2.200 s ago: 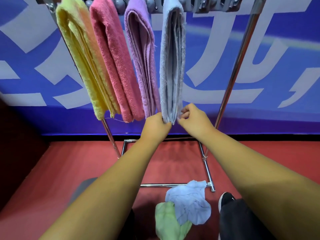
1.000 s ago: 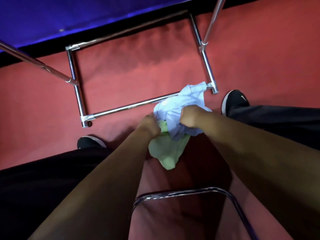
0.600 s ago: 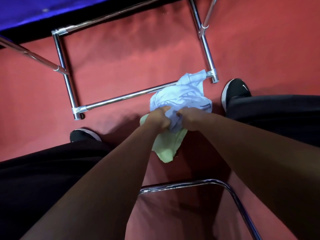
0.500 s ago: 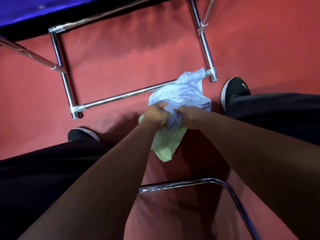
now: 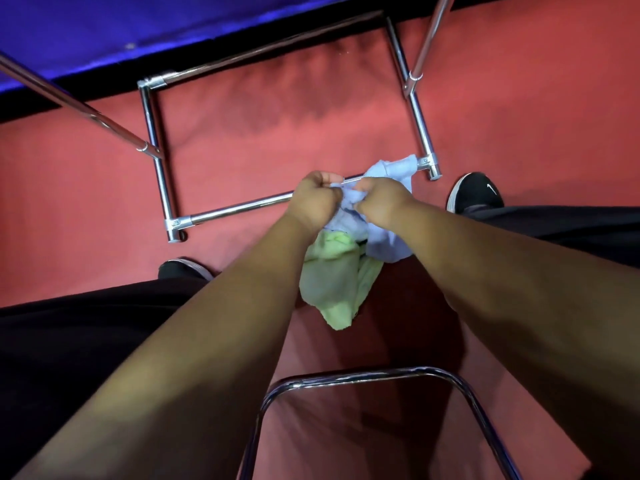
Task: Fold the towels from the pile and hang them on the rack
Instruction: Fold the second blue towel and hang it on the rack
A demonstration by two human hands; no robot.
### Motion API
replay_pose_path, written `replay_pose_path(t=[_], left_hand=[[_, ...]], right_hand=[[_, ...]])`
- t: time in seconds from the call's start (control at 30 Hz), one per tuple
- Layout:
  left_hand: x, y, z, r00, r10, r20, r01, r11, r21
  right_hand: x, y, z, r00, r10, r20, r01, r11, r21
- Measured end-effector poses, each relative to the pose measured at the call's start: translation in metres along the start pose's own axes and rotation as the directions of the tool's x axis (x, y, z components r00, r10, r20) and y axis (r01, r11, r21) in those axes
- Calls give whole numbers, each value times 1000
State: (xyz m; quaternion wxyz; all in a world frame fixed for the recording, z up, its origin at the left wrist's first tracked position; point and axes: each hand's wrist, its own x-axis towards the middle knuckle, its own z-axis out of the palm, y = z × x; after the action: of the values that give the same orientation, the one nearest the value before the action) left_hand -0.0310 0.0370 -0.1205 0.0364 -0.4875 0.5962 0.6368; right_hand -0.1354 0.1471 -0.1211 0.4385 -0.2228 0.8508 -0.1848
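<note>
A crumpled light blue towel [image 5: 388, 242] is bunched between both fists, its far corner draped by the rack's front foot. My left hand [image 5: 313, 200] and my right hand [image 5: 379, 202] both grip its upper edge, close together. Under it a pale green towel [image 5: 332, 282] lies crumpled on the red floor, partly hidden by my left forearm. The chrome rack's base frame [image 5: 156, 150] stands on the floor ahead; its hanging bar and the hung towels are out of view.
My two black shoes [image 5: 476, 192] [image 5: 183, 268] stand on either side of the towels on the red carpet [image 5: 277, 126]. A curved chrome tube [image 5: 363, 374] sits near me, below my arms. A blue wall panel [image 5: 138, 26] runs along the back.
I left the grey towel hanging on the rack, bent down to the floor pile, and took the blue towel in both hands. It has now risen a little off the green one.
</note>
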Motion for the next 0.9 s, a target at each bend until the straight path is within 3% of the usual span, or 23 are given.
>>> replay_pose_path(t=[0.1, 0.23, 0.33, 0.43, 0.53, 0.73, 0.9], left_hand=[[-11, 14, -8, 998, 54, -7, -53, 993, 107], [-32, 39, -22, 978, 204, -34, -189, 949, 252], [-55, 66, -37, 937, 347, -30, -319, 890, 327], [-82, 102, -52, 903, 429, -14, -412, 874, 259], [-114, 144, -70, 840, 542, -28, -518, 816, 255], [-181, 205, -109, 788, 615, -19, -576, 749, 326], [-229, 238, -138, 715, 696, -65, -567, 632, 529]], right_hand=[[-7, -14, -9, 1000, -30, -6, 28, 989, -142], [-26, -29, -23, 988, -101, -119, 86, 988, -127], [-51, -44, -44, 972, -177, -156, 181, 984, 9], [-82, -72, -76, 963, -261, -62, 268, 928, 259], [-115, -103, -108, 950, -312, 30, 292, 917, 272], [-177, -147, -154, 871, -469, -146, 492, 835, 246], [-228, -184, -184, 796, -532, -290, 605, 716, 347]])
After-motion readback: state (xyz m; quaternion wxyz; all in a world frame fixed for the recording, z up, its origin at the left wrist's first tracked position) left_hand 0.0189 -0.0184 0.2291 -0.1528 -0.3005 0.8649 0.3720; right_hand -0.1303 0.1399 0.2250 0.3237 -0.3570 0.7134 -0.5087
